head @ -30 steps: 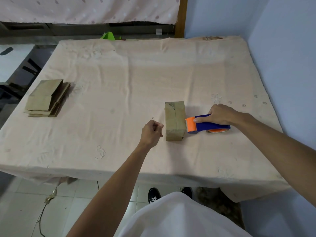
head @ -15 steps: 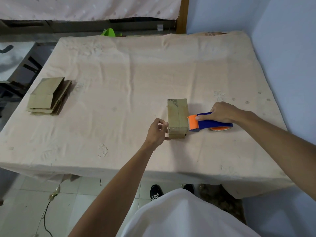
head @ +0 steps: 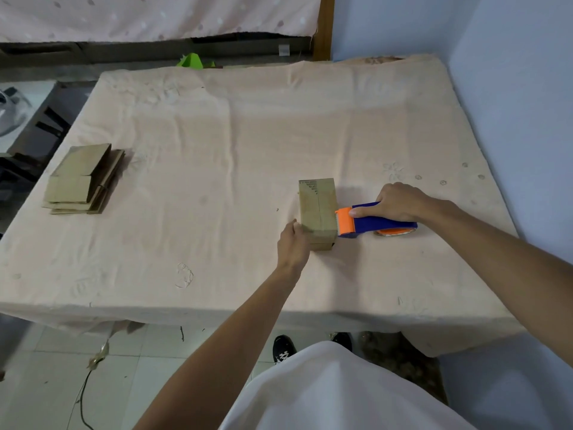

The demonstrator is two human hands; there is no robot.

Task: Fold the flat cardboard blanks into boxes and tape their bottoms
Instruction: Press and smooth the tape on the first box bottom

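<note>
Box (head: 317, 212) sits right of centre on the cloth-covered table (head: 217, 144), flap seam on top. Left hand (head: 293, 245) is touching its near-left corner. I can't tell if the fingers wrap the box or just press flat (they're hidden behind the knuckles). Right hand (head: 395, 201) has its fingers curled round the blue handle of the tape dispenser (head: 372, 224), whose orange head touches the box's right side. Stack of flat blanks (head: 80, 181) lies well apart, near the table's left edge.
</note>
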